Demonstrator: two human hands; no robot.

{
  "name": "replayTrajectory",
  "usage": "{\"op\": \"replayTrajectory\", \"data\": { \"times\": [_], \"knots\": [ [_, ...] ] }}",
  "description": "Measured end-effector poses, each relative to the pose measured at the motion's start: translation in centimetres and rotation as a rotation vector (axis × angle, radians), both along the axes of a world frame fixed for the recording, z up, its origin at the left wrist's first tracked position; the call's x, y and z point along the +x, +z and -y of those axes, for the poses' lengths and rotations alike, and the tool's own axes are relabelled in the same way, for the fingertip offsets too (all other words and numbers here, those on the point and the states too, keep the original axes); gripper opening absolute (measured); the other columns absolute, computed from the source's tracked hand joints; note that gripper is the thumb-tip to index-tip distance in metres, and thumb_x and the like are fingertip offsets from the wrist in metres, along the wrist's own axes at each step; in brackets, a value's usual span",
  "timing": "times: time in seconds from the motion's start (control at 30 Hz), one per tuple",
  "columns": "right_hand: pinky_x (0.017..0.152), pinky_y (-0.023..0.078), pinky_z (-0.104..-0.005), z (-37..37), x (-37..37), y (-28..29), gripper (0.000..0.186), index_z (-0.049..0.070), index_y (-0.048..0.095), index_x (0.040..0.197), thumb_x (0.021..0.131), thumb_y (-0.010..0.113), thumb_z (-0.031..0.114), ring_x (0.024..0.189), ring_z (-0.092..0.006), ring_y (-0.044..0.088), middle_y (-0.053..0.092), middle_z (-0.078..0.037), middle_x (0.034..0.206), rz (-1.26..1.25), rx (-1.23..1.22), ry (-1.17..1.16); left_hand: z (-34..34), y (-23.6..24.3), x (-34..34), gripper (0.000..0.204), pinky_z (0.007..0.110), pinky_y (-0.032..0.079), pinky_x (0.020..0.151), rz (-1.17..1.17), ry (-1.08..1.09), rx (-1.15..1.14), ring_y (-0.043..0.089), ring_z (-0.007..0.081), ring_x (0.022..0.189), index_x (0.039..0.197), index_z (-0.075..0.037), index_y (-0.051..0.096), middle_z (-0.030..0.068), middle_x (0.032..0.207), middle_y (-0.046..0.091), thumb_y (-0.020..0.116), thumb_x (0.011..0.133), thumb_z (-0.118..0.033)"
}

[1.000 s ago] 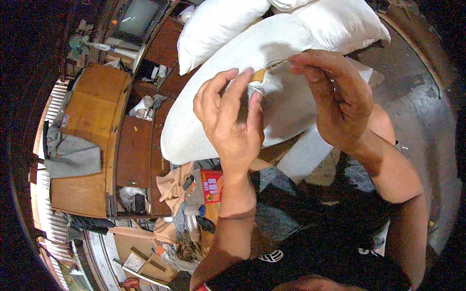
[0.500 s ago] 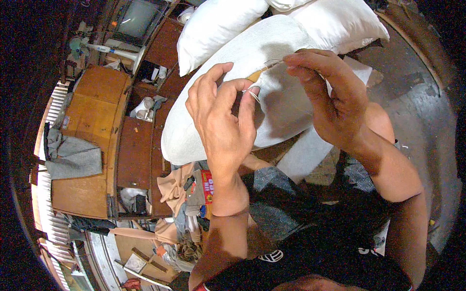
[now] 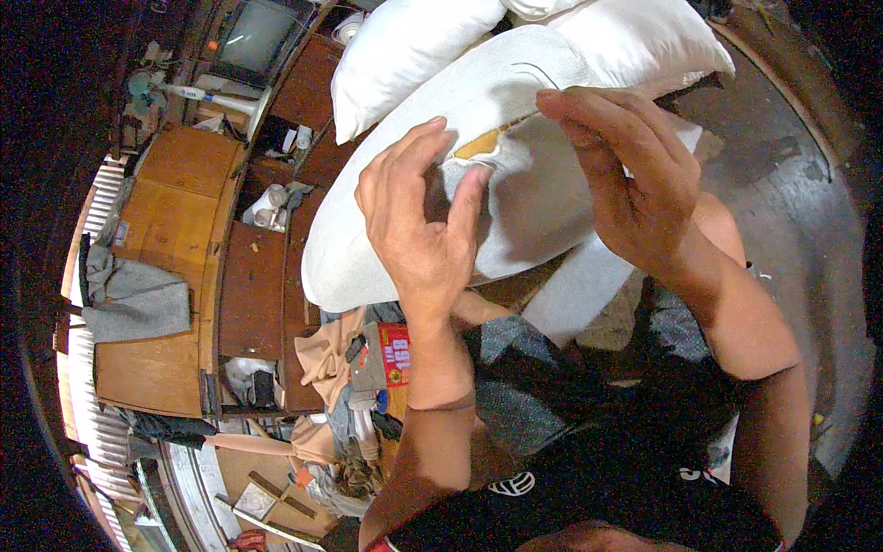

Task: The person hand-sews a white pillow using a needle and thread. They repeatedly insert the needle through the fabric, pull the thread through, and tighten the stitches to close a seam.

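Observation:
A large white fabric cushion [image 3: 386, 221] lies in front of me. Yellow foam-like filling [image 3: 478, 143] shows through a gap in its cover. My left hand [image 3: 418, 216] rests at the gap's near side, thumb by the cover's edge and fingers spread apart. Above the cushion, to the right, my right hand [image 3: 630, 175] has its thumb and fingertips pinched together. From that pinch a thin, dark curved strand [image 3: 543, 74] rises; whether it is needle or thread, I cannot tell. My palm hides part of the right hand's grip.
White pillows [image 3: 414, 55] are piled beyond the cushion. On the left stand wooden cabinets [image 3: 175, 202] with a grey cloth [image 3: 138, 299] draped over them. Crumpled clothes and a red packet [image 3: 395, 354] lie beside my left forearm.
My left thumb and index finger have parted, letting go of the white thread or cover edge they pinched. The yellow gap shows wider. My right hand has barely moved; the strand now curves upward.

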State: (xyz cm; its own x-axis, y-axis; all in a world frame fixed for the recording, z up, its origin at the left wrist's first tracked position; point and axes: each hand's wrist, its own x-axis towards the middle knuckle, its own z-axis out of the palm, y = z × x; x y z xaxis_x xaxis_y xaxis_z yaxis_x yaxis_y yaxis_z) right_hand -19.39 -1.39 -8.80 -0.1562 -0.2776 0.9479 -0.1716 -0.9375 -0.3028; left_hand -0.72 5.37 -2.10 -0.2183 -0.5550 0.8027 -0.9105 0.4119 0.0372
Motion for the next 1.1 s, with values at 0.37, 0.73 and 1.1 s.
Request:
{"op": "replayTrajectory", "data": {
  "times": [0.37,0.73,1.1],
  "knots": [
    [0.084,0.055,-0.0406,0.0,1.3,-0.2,0.035,0.011,0.073,0.114,0.079,0.075,0.009,0.099,-0.0307,0.068,0.070,-0.009,0.111,-0.152,0.007,-0.125,-0.1,-0.1,0.5,0.026,0.039,0.044,0.101,0.041,0.027,-0.024,0.066,0.0278,0.107,0.109,-0.007,0.077,0.0111,0.116,0.075,0.076,0.083,-0.003],
    [0.088,0.047,-0.0432,1.0,2.8,-0.5,0.039,0.015,0.069,0.117,0.079,0.077,0.018,0.102,-0.0287,0.063,0.067,-0.004,0.112,-0.175,0.002,-0.187,0.1,-0.4,0.0,0.019,0.039,0.041,0.100,0.048,0.036,-0.059,0.062,0.0272,0.110,0.102,-0.010,0.076,0.0090,0.119,0.072,0.074,0.084,-0.004],
    [0.087,0.047,-0.0444,1.2,3.4,-0.4,0.037,0.015,0.071,0.116,0.080,0.076,0.015,0.102,-0.0306,0.062,0.067,-0.005,0.111,-0.107,0.043,-0.176,0.9,-1.1,-0.3,0.019,0.040,0.040,0.098,0.025,0.112,-0.099,0.061,0.0272,0.107,0.091,-0.011,0.073,0.0064,0.118,0.071,0.086,0.077,-0.011]
  ]
}}
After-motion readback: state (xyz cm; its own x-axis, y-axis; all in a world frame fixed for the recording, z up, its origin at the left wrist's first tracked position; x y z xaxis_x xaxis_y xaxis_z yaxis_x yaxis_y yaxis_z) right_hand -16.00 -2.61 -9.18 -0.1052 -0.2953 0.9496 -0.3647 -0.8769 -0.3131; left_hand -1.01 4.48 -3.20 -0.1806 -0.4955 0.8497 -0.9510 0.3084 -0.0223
